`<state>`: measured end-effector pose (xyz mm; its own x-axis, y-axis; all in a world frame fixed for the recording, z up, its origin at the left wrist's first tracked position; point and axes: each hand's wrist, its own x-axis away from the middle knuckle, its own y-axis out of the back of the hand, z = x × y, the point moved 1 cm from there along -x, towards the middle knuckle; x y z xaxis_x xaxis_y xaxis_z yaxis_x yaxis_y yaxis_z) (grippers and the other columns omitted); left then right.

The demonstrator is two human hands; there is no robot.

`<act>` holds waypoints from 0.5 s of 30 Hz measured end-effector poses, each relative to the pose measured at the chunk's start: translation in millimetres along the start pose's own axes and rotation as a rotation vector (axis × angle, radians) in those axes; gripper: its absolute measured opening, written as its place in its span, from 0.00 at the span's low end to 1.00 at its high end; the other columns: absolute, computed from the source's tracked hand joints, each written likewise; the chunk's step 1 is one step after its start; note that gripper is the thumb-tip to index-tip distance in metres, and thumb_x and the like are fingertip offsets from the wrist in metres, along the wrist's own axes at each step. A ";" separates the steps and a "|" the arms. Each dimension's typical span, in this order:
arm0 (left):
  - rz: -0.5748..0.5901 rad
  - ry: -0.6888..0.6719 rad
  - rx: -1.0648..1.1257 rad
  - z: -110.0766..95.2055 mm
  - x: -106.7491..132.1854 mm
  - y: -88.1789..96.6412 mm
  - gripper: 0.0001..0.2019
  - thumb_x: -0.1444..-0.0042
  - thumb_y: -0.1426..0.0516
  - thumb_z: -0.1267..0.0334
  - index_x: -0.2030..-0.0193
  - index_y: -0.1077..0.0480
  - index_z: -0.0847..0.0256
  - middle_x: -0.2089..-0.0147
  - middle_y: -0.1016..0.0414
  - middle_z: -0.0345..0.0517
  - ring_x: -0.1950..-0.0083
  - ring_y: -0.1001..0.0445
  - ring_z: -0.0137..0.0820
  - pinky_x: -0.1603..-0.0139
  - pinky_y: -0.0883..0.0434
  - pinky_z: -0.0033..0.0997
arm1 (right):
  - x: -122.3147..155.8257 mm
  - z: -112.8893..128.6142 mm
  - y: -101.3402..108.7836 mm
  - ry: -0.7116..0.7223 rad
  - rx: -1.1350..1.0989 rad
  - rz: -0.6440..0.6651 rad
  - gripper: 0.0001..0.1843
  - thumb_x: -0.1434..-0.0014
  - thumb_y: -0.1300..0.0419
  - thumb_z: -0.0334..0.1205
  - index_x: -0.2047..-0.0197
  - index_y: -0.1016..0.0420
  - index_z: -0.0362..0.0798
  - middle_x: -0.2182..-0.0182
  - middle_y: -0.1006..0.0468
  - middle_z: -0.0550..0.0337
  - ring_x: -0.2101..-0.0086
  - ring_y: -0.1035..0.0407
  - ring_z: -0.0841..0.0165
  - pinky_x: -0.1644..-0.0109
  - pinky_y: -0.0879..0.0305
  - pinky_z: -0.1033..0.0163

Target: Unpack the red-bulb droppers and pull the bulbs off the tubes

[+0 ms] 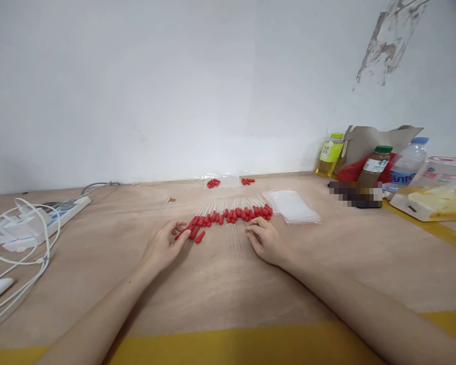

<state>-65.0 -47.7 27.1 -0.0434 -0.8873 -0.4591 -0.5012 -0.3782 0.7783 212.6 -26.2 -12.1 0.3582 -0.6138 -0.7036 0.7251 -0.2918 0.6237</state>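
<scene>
My left hand (166, 243) is closed, thumb and fingers on a red rubber bulb (179, 234) at the left end of a row. Beside it lie loose red rubber bulbs (199, 237). Stretching across the middle is a row of glass droppers (233, 215), their red bulbs towards me and thin clear tips towards the wall. Several bare glass tubes (234, 242) lie between my hands, hard to see against the table. My right hand (265, 241) rests just right of those tubes with its fingertips pinched together; whatever is between them is too small to make out.
Behind the row, more red bulbs (213, 183) lie on a clear plastic bag (230, 181). Clear zip bags (294, 207) are stacked to the right. Bottles (375, 167), a grey bag (380, 137) and a tissue pack (437, 200) stand far right. A power strip (70, 215) with white cables (45, 258) lies left.
</scene>
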 end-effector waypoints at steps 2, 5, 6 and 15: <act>0.024 -0.063 -0.016 -4.4 1.0 -5.1 0.13 0.47 0.49 0.53 0.61 0.31 0.58 0.65 0.27 0.42 0.66 0.30 0.30 0.68 0.35 0.28 | -0.4 5.7 1.8 0.010 -0.053 0.063 0.08 0.45 0.48 0.32 0.65 0.29 0.44 0.66 0.31 0.53 0.67 0.35 0.68 0.63 0.35 0.61; 0.065 -0.133 -0.014 -6.5 1.2 -12.4 0.12 0.46 0.49 0.54 0.62 0.31 0.58 0.65 0.27 0.43 0.66 0.30 0.30 0.66 0.35 0.28 | -1.3 11.7 4.9 0.032 -0.095 0.123 0.08 0.44 0.48 0.35 0.64 0.29 0.44 0.65 0.31 0.53 0.66 0.35 0.69 0.61 0.35 0.61; 0.072 -0.141 -0.005 -6.1 1.0 -14.3 0.12 0.46 0.49 0.54 0.63 0.31 0.58 0.65 0.27 0.43 0.66 0.30 0.30 0.66 0.35 0.28 | -1.5 12.7 5.7 0.042 -0.101 0.136 0.08 0.44 0.48 0.36 0.64 0.29 0.44 0.65 0.32 0.52 0.65 0.35 0.68 0.60 0.35 0.61; 0.057 -0.066 0.072 0.9 -1.7 -16.1 0.14 0.48 0.47 0.51 0.64 0.30 0.59 0.71 0.27 0.40 0.72 0.32 0.28 0.71 0.36 0.27 | -1.0 10.8 6.9 0.079 -0.168 0.142 0.10 0.41 0.50 0.36 0.60 0.30 0.44 0.64 0.32 0.52 0.63 0.35 0.68 0.58 0.34 0.60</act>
<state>-57.6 -39.8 15.0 -0.1293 -0.8868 -0.4437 -0.5568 -0.3053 0.7725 210.9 -35.5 -3.4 0.5038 -0.5784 -0.6416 0.7493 -0.0768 0.6577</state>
